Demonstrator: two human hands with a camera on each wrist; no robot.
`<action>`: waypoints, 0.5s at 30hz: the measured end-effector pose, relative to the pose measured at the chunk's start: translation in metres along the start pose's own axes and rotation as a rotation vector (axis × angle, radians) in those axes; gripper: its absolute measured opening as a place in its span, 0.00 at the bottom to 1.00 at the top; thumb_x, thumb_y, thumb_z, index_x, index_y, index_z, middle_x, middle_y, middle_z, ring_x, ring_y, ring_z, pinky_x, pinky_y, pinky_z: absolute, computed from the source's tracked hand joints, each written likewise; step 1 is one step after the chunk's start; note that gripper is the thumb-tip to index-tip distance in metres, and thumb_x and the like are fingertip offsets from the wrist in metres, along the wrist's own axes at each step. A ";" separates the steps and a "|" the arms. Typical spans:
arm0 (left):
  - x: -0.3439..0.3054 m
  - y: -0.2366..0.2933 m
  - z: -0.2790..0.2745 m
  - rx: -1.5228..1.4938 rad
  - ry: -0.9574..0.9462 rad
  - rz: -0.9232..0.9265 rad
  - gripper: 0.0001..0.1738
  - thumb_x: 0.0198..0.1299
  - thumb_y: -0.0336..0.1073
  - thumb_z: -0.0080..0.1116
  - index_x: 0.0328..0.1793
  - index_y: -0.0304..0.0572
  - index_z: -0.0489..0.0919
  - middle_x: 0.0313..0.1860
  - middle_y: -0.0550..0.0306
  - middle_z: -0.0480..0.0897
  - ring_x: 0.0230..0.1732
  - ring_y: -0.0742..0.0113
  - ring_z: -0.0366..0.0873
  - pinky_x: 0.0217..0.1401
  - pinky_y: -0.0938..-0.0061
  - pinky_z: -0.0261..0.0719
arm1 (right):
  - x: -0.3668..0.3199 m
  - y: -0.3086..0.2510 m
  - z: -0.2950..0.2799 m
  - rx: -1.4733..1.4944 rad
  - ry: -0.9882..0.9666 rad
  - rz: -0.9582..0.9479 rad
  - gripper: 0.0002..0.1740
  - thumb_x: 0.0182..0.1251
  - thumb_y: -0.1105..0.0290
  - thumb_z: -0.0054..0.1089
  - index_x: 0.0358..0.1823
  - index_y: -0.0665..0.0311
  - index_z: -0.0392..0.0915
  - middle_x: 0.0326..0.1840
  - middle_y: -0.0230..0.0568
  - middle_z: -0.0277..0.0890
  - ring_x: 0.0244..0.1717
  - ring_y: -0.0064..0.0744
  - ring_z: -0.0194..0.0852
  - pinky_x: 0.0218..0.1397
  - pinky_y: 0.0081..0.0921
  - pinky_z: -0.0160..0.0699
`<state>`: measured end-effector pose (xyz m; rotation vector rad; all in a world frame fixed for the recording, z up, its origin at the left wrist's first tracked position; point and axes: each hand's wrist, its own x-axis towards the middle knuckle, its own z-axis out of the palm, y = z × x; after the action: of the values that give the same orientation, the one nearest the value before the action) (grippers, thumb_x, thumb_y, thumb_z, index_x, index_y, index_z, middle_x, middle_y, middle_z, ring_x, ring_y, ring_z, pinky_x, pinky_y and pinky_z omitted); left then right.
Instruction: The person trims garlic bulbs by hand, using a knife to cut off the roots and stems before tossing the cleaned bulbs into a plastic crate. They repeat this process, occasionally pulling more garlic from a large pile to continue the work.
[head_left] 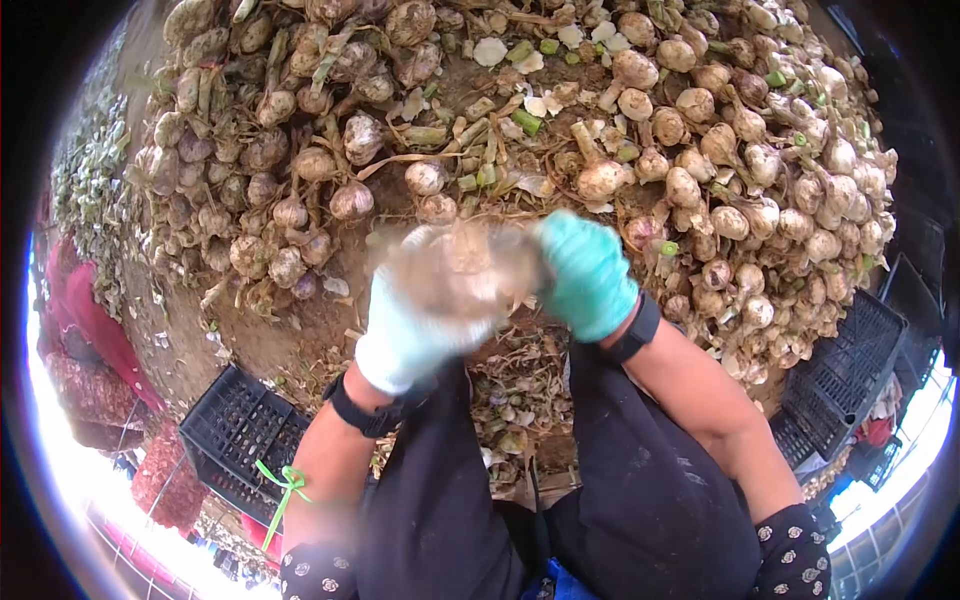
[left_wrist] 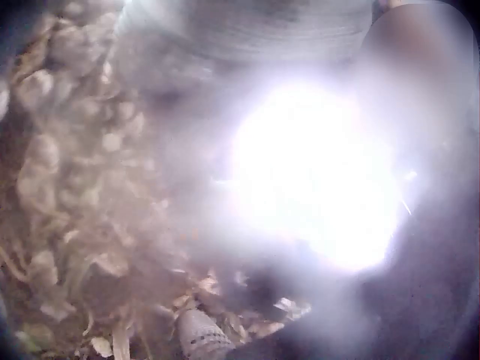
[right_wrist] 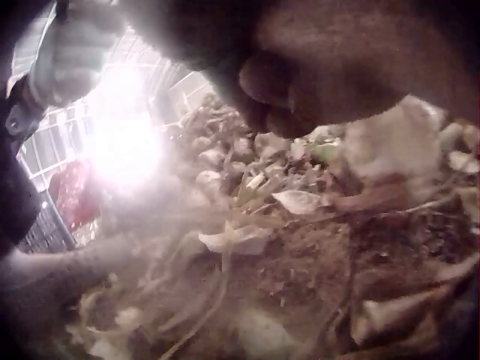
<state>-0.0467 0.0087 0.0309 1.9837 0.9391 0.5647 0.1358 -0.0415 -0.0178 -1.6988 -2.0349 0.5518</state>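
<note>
My left hand (head_left: 415, 325), in a pale gloved covering, grips a motion-blurred clump of garlic (head_left: 465, 270) in front of my knees. At the clump's right end is my right hand (head_left: 590, 275), in a teal glove with its fingers bent inward. A dark blurred patch lies between that hand and the garlic, and I cannot tell what the right hand holds. In the left wrist view the pale glove (left_wrist: 247, 30) fills the top, and glare hides the middle. Dark rounded shapes cover the top of the right wrist view.
Garlic bulbs with stems (head_left: 285, 215) are heaped at left, and trimmed-looking bulbs (head_left: 750, 210) are piled at right. Cut stems and peelings (head_left: 515, 400) litter the ground. Black crates stand at left (head_left: 240, 430) and right (head_left: 845, 365). Red mesh sacks (head_left: 170, 480) lie at far left.
</note>
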 end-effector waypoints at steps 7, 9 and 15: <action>0.007 0.009 0.018 -0.661 -0.035 -0.542 0.38 0.28 0.36 0.74 0.50 0.36 0.69 0.44 0.56 0.75 0.44 0.73 0.72 0.47 0.77 0.73 | 0.006 0.002 -0.028 0.975 -0.049 0.779 0.14 0.50 0.65 0.64 0.33 0.68 0.76 0.20 0.32 0.74 0.21 0.17 0.68 0.24 0.17 0.70; 0.004 0.000 0.022 -0.442 -0.033 -0.480 0.41 0.28 0.36 0.73 0.53 0.35 0.66 0.43 0.56 0.75 0.45 0.72 0.72 0.49 0.76 0.72 | 0.014 -0.011 -0.034 1.204 -0.218 0.850 0.15 0.50 0.64 0.65 0.33 0.69 0.76 0.22 0.32 0.74 0.22 0.17 0.68 0.26 0.18 0.70; -0.002 0.003 0.016 -0.671 0.186 -0.666 0.44 0.42 0.48 0.68 0.60 0.28 0.61 0.50 0.52 0.71 0.53 0.67 0.68 0.54 0.73 0.68 | 0.013 -0.019 -0.026 1.111 -0.095 0.696 0.18 0.46 0.66 0.68 0.36 0.69 0.75 0.27 0.36 0.76 0.29 0.18 0.70 0.33 0.21 0.71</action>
<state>-0.0357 -0.0026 0.0247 0.9583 1.2430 0.5771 0.1326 -0.0314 0.0153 -1.5314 -0.7361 1.6094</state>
